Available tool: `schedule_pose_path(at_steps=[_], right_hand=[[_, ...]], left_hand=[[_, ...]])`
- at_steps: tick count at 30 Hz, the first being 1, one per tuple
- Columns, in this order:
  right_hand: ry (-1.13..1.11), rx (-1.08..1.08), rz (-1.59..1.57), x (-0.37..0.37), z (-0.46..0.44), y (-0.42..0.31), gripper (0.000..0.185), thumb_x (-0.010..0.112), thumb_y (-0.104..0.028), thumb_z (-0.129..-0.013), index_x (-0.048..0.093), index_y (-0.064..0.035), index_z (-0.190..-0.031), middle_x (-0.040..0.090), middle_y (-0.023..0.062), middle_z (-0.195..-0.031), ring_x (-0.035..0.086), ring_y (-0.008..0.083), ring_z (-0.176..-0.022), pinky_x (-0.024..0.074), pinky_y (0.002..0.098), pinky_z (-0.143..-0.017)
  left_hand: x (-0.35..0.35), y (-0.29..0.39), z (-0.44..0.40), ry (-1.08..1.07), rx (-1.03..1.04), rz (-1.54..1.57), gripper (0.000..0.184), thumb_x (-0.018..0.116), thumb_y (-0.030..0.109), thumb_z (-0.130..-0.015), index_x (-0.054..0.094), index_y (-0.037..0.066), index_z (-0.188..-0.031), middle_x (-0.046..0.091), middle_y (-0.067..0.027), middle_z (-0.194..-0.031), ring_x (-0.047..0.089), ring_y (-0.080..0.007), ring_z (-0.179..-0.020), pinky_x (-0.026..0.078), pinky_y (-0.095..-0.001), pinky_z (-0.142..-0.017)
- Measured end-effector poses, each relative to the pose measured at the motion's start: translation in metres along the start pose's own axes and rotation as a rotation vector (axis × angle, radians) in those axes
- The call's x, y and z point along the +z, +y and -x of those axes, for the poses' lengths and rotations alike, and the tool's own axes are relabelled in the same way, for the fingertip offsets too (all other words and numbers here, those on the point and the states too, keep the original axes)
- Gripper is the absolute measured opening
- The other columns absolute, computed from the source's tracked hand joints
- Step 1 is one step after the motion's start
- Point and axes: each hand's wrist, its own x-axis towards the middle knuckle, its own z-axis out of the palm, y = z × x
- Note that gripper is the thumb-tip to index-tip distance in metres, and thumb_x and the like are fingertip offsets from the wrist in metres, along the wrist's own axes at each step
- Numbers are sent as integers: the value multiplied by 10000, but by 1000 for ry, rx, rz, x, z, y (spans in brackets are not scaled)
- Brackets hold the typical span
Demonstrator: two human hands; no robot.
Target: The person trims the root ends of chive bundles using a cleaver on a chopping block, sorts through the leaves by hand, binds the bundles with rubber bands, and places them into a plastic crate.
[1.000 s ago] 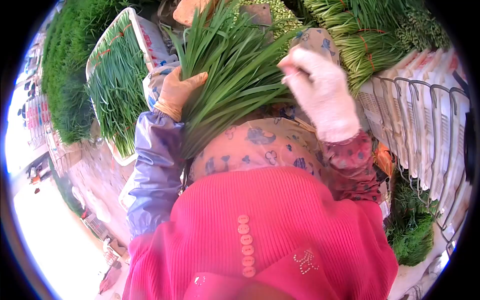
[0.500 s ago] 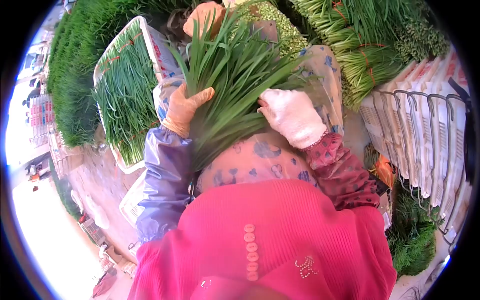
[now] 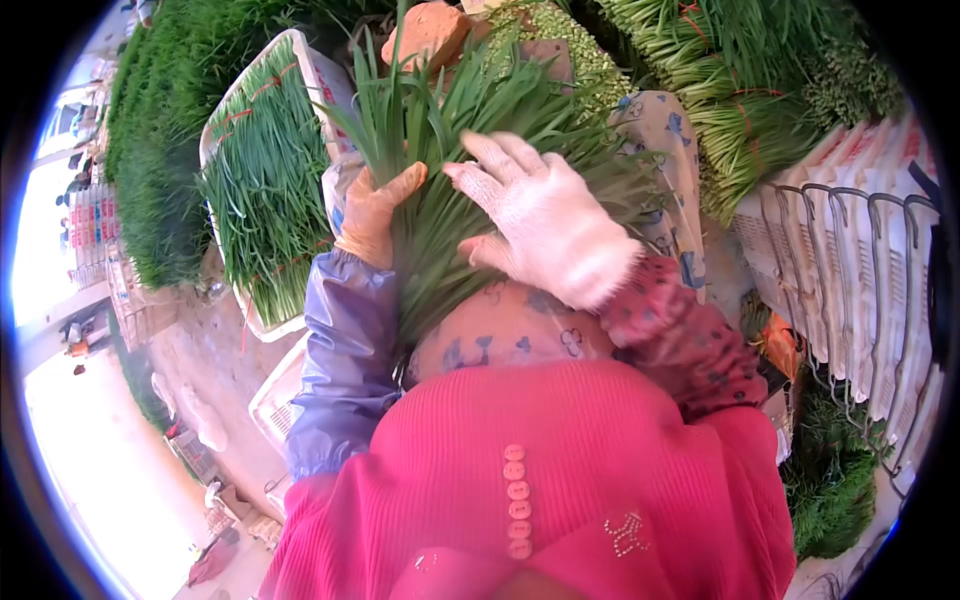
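Note:
Long green leafy stalks [image 3: 500, 110] lie fanned out across the lap, over a patterned apron [image 3: 510, 335]. My left hand [image 3: 375, 212], in a thin yellowish glove, is wrapped round the left side of the stalks, its thumb lying over them. My right hand [image 3: 550, 215], in a white knitted glove with bare fingertips, is over the middle of the stalks with its fingers spread. Its fingertips are at the leaves, and no stalk shows gripped in it.
A white crate [image 3: 330, 75] of banded green bundles [image 3: 265, 180] stands at the left. Behind the stalks is an orange-brown block [image 3: 425, 35]. Banded greens [image 3: 715, 100] lie at the upper right, above stacked white crates [image 3: 850, 260] with metal hooks.
My right hand came in from the right to the middle of the stalks, and its closed fingers have spread. My left hand keeps hold at the left side. The view has shifted slightly.

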Motion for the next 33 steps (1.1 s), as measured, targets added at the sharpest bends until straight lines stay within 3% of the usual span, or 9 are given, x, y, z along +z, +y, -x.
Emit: schedule_pose_path(at_steps=[4,14,17,19,23,26,30,31,33], right_hand=[[-544,258,72,10,4,7,462,602,-475,-906,665,-48,-1071,714,168,-904,677,354,-911,522,445,-834],[86,139,305,-39,-8,3,232,672,-285,-909,656,-108,-1058,669,33,-1052,628,206,-1023,500,383,-840],[105,-166,9,-39,-23,-8,229,711,-247,-874,665,-114,-1055,673,31,-1065,623,209,-1058,482,378,-895],[-138,-243,69,-11,-19,-11,552,828,-244,-722,611,-97,-1208,618,71,-1234,523,262,-1255,429,435,-992],[-388,-151,-25,17,-9,9,731,843,-245,-681,547,-92,-1331,553,135,-1380,485,311,-1322,430,435,-1026],[-403,-19,14,5,-10,6,714,839,-290,-683,560,-116,-1317,574,120,-1322,509,337,-1270,444,453,-1007],[-154,-173,-35,-29,-15,-2,438,756,-328,-791,610,-80,-1121,651,108,-1052,599,299,-1082,467,439,-895],[-258,-153,-18,-37,-14,0,366,754,-312,-790,609,-79,-1033,655,95,-969,619,294,-1017,475,430,-865],[-362,-153,5,-46,-16,-3,304,752,-297,-790,607,-79,-944,659,81,-886,638,289,-953,483,421,-834]], left_hand=[[-11,-5,-4,38,-13,150,391,722,1,-877,612,10,-1252,690,-72,-1099,668,-180,-964,553,-319,-869],[5,4,-4,73,-68,232,412,704,-33,-875,574,-7,-1265,699,-152,-1051,715,-240,-842,634,-365,-668],[4,5,-6,39,-108,222,348,725,-19,-868,620,3,-1199,710,-144,-1022,716,-236,-837,631,-363,-693],[0,2,-8,41,-99,228,335,763,-2,-845,645,-3,-1159,717,-135,-1001,715,-230,-843,625,-359,-736],[-11,1,-12,90,-4,32,349,718,28,-892,608,-44,-1216,718,-138,-1066,709,-213,-923,594,-341,-851],[-23,1,-5,21,80,63,432,718,28,-895,558,-26,-1292,705,-150,-1117,707,-216,-929,596,-344,-845],[-18,32,21,95,221,-204,1010,800,211,-874,114,-16,-1579,626,-226,-1266,647,-226,-1107,509,-338,-979],[-20,40,34,127,281,-292,929,771,350,-889,237,10,-1569,567,-196,-1386,620,-234,-1163,507,-330,-940],[-46,60,59,89,226,-256,902,804,166,-859,260,5,-1560,477,-217,-1452,603,-251,-1181,501,-362,-1001]])
